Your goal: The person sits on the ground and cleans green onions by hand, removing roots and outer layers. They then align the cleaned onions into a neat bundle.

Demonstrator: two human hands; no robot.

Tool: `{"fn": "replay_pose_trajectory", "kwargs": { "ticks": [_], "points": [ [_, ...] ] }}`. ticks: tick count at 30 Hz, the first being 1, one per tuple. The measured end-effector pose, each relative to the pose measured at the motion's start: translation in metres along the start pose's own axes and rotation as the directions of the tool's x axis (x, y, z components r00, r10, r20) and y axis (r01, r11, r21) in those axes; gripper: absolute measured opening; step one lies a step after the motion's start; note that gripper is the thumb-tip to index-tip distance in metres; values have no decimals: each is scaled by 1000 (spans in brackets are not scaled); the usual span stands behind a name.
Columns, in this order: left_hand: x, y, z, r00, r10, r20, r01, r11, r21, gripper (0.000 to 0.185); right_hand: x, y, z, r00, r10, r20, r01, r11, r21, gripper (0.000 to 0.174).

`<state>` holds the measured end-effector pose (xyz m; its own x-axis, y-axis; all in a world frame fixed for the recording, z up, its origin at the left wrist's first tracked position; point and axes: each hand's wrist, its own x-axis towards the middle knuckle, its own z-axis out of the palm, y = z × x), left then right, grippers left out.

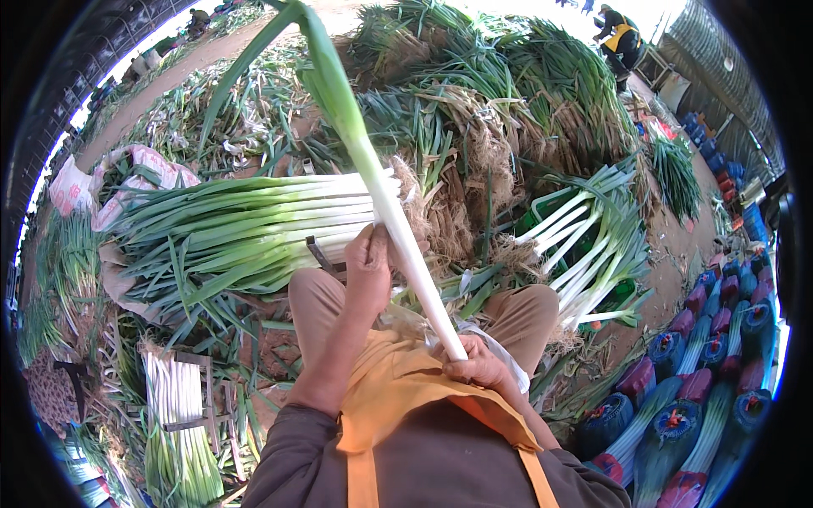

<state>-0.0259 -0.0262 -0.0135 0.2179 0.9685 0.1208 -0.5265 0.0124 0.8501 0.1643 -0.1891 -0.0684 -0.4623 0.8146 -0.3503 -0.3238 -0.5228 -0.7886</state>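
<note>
I hold one long Welsh onion (397, 219) slanting across my front, with its green leaves up and away and its white root end near my apron (387, 374). My left hand (368, 267) grips the white shaft around its middle, the fingers partly hidden behind it. At the bottom end, my right hand (473, 363) closes around the stalk; the palm side is hidden. Just beyond my left hand lies a thick row of peeled onions (273, 216) on a metal-armed rack (321, 253), their roots pointing right. Beyond my right knee, loose onions (581, 254) lie across a green plastic crate (540, 213).
Heaps of unpeeled onions (470, 95) rise ahead. A bundle in a metal frame (187, 422) stands at lower left. Wrapped bundles (673, 419) are stacked at right. A person in a yellow apron (619, 38) bends at far right. Leaf scraps (222, 120) litter the ground.
</note>
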Motion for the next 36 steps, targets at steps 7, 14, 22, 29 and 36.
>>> {"fn": "replay_pose_trajectory", "kwargs": {
  "ticks": [7,14,22,29,36],
  "points": [
    [16,-13,2,905,-112,411,357,727,-587,22,25,28,-10,918,-132,374,120,991,55,35],
    [32,-27,39,506,353,787,770,227,-597,28,36,39,-14,886,-71,458,4,989,146,36],
    [27,-39,55,284,200,938,883,325,-337,40,34,42,-18,888,-75,453,-19,980,199,37],
    [14,-62,65,207,-12,978,681,719,-135,25,31,35,-13,876,-218,430,150,971,188,36],
    [-4,-105,53,638,-405,655,-240,704,669,27,5,-2,-8,966,-180,186,157,979,133,34]
  ]
}}
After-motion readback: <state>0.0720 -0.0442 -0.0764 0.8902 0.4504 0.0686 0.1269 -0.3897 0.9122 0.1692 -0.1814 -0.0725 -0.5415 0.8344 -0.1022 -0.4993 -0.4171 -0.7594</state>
